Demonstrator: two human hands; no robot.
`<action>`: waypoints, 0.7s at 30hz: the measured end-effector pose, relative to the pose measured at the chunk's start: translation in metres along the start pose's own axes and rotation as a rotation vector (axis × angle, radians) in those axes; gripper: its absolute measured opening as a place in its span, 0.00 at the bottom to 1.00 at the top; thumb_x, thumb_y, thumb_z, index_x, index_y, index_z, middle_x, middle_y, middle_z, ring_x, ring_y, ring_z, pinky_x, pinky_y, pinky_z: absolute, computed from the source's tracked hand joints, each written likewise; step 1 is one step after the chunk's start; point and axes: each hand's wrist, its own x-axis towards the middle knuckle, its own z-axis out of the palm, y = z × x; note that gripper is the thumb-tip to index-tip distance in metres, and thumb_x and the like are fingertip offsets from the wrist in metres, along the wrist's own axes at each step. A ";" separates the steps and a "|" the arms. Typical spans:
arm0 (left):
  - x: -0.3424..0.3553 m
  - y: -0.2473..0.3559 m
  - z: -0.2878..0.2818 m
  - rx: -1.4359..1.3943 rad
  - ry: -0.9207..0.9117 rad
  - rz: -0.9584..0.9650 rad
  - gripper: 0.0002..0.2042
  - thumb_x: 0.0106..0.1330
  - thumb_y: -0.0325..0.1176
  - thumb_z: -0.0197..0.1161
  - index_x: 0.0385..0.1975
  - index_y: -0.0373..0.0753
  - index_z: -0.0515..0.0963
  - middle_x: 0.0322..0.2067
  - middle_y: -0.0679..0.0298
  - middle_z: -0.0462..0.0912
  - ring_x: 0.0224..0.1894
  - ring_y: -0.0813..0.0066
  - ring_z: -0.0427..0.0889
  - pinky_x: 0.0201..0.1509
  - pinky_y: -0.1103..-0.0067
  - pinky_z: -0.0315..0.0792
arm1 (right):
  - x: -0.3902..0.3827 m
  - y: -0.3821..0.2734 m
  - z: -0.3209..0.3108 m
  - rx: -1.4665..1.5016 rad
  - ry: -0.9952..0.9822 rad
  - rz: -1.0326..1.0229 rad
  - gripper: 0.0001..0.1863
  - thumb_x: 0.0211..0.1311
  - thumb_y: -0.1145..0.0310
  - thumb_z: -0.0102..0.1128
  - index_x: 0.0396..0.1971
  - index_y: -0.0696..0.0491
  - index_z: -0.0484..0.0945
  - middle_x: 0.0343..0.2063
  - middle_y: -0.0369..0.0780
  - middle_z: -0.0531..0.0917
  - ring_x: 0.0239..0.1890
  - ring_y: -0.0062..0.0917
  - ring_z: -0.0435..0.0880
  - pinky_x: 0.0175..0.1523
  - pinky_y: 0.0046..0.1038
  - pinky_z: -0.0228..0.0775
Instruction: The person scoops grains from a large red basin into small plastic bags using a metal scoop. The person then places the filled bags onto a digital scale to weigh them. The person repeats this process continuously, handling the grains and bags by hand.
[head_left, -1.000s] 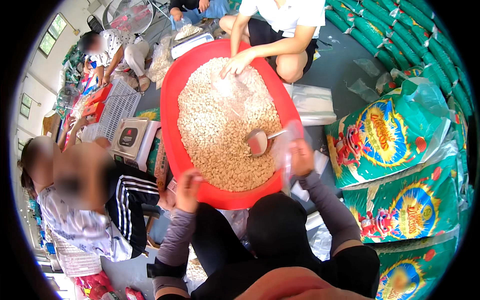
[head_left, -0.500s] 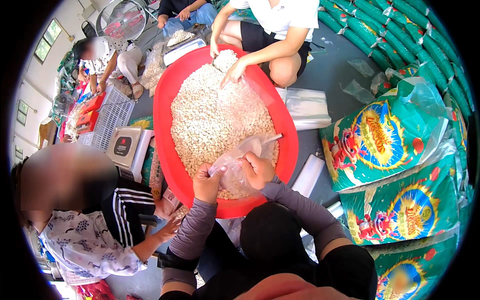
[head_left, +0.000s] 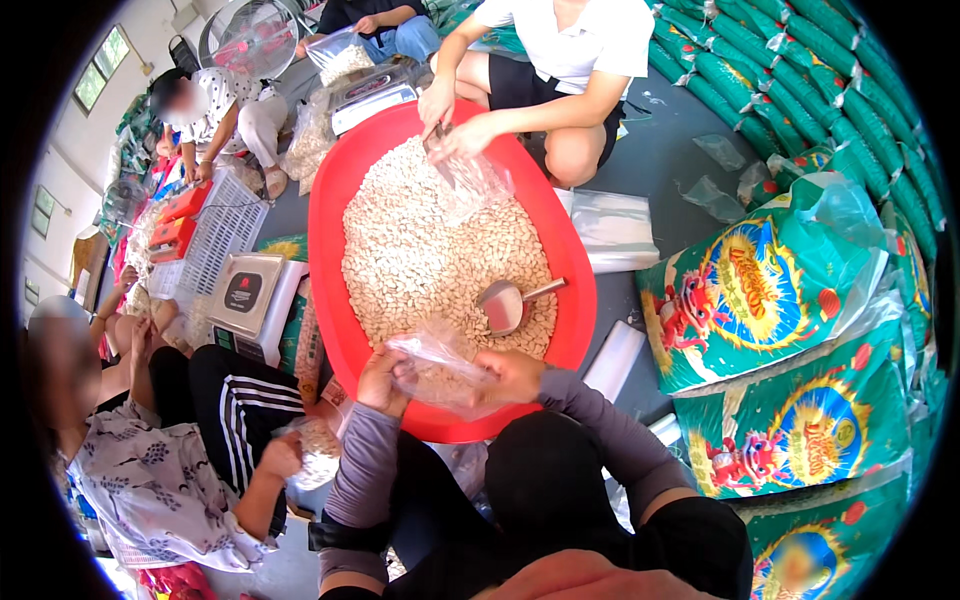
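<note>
My left hand (head_left: 381,381) and my right hand (head_left: 510,373) both grip a clear plastic bag (head_left: 440,366) partly filled with pale nuts, held over the near rim of a big red tub (head_left: 575,270). The tub is heaped with the same pale nuts (head_left: 420,250). A metal scoop (head_left: 508,304) lies on the nuts just beyond my right hand, with no hand on it. Across the tub, a person in a white shirt holds another clear bag (head_left: 470,180) over the nuts.
Large green and yellow printed sacks (head_left: 770,290) are piled at the right. A digital scale (head_left: 248,300) stands left of the tub beside a white crate (head_left: 215,235). A person at the lower left holds a filled bag (head_left: 318,455). A stack of flat clear bags (head_left: 610,230) lies right of the tub.
My right hand has let go of the scoop, which now lies on the nuts. Both hands have closed on the bag and drawn it to the tub's near rim.
</note>
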 end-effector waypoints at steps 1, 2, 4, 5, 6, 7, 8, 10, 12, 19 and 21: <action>-0.007 0.004 0.009 0.007 0.051 0.047 0.07 0.66 0.33 0.51 0.33 0.37 0.74 0.19 0.71 0.70 0.17 0.87 0.65 0.17 0.88 0.57 | 0.005 -0.002 -0.005 -0.226 -0.176 0.086 0.18 0.58 0.54 0.57 0.30 0.57 0.73 0.23 0.42 0.78 0.26 0.29 0.79 0.31 0.30 0.68; -0.009 0.003 0.011 0.201 0.148 0.109 0.08 0.66 0.35 0.52 0.31 0.38 0.74 0.18 0.72 0.70 0.16 0.87 0.64 0.17 0.88 0.56 | 0.010 0.001 -0.008 -0.225 -0.064 0.168 0.18 0.57 0.55 0.58 0.31 0.57 0.73 0.24 0.43 0.78 0.26 0.29 0.79 0.31 0.30 0.68; -0.014 -0.002 0.011 0.584 0.341 0.231 0.10 0.66 0.38 0.53 0.27 0.39 0.74 0.15 0.73 0.68 0.14 0.88 0.63 0.15 0.88 0.55 | 0.021 0.014 -0.014 -0.226 0.158 0.330 0.17 0.56 0.56 0.59 0.32 0.57 0.74 0.25 0.46 0.78 0.28 0.29 0.79 0.32 0.29 0.68; -0.016 -0.007 0.012 0.623 0.339 0.184 0.12 0.65 0.40 0.54 0.22 0.40 0.72 0.12 0.75 0.65 0.11 0.88 0.60 0.14 0.87 0.55 | 0.027 0.036 -0.017 -0.208 0.231 0.307 0.16 0.56 0.58 0.60 0.33 0.56 0.74 0.26 0.44 0.79 0.29 0.27 0.79 0.33 0.28 0.68; -0.013 -0.013 0.004 0.690 0.332 0.199 0.12 0.65 0.39 0.53 0.22 0.40 0.72 0.12 0.74 0.65 0.11 0.88 0.61 0.15 0.87 0.55 | 0.035 0.058 -0.021 -0.181 0.298 0.284 0.15 0.55 0.60 0.61 0.34 0.55 0.75 0.27 0.43 0.79 0.29 0.25 0.79 0.34 0.27 0.69; -0.009 -0.020 -0.012 0.761 0.338 0.209 0.12 0.66 0.39 0.53 0.22 0.40 0.72 0.12 0.73 0.66 0.11 0.87 0.62 0.15 0.87 0.56 | 0.044 0.067 -0.028 -0.167 0.183 0.229 0.14 0.54 0.61 0.62 0.35 0.55 0.75 0.28 0.41 0.79 0.32 0.23 0.79 0.35 0.27 0.68; -0.011 -0.024 -0.023 0.835 0.353 0.212 0.12 0.66 0.39 0.52 0.22 0.39 0.72 0.12 0.73 0.66 0.11 0.87 0.62 0.15 0.87 0.56 | 0.055 0.079 -0.037 -0.140 0.064 0.173 0.14 0.53 0.63 0.63 0.35 0.55 0.76 0.29 0.38 0.80 0.34 0.21 0.78 0.36 0.26 0.68; -0.004 -0.036 -0.044 1.244 0.390 0.427 0.13 0.66 0.38 0.50 0.24 0.35 0.72 0.14 0.59 0.72 0.17 0.73 0.73 0.20 0.74 0.66 | 0.067 0.140 -0.051 0.157 -0.054 0.229 0.15 0.51 0.65 0.66 0.37 0.56 0.76 0.33 0.35 0.79 0.38 0.21 0.77 0.43 0.24 0.70; -0.008 -0.047 -0.073 1.451 0.486 0.278 0.17 0.66 0.43 0.48 0.27 0.33 0.73 0.22 0.48 0.76 0.27 0.54 0.78 0.30 0.66 0.69 | 0.090 0.163 -0.075 0.214 -0.188 0.517 0.21 0.53 0.55 0.62 0.40 0.55 0.74 0.36 0.38 0.78 0.40 0.20 0.76 0.41 0.26 0.72; -0.006 -0.044 -0.056 0.825 0.189 -0.106 0.20 0.67 0.47 0.48 0.26 0.34 0.72 0.18 0.62 0.72 0.22 0.76 0.72 0.30 0.75 0.68 | 0.111 0.220 -0.051 -1.061 -0.249 0.589 0.30 0.58 0.44 0.44 0.46 0.56 0.72 0.46 0.50 0.76 0.50 0.39 0.74 0.53 0.38 0.65; -0.009 -0.033 -0.058 0.521 0.144 -0.134 0.18 0.66 0.45 0.50 0.26 0.34 0.72 0.16 0.63 0.70 0.21 0.76 0.71 0.28 0.77 0.67 | 0.109 0.234 -0.040 -1.033 -0.171 0.697 0.26 0.58 0.51 0.44 0.47 0.57 0.72 0.44 0.50 0.78 0.49 0.40 0.75 0.53 0.38 0.65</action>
